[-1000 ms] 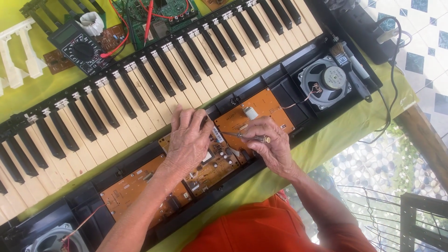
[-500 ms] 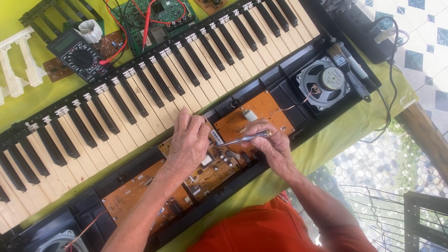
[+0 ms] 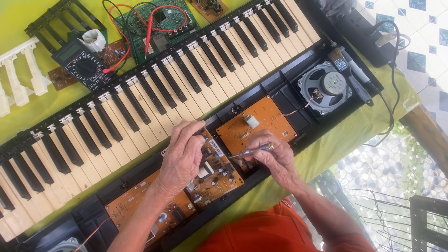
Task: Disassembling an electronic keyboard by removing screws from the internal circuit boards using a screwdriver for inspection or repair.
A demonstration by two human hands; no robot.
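Both hands bend over the circuit board [image 3: 219, 172], right hand [image 3: 275, 158] pinching a screwdriver [image 3: 249, 152].

Repair workbench, opened keyboard [image 3: 154, 107], multimeter [image 3: 80, 64]

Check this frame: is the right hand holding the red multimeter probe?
No. The right hand grips a thin metal tool over the orange circuit board.

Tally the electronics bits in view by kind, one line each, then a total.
Orange circuit boards inside the keyboard: 3 (one under the left hand, one beside the right hand, one further left)
Green circuit board: 1
Speakers: 2 (one whole, one cut off by the edge)
Multimeter: 1
Total: 7
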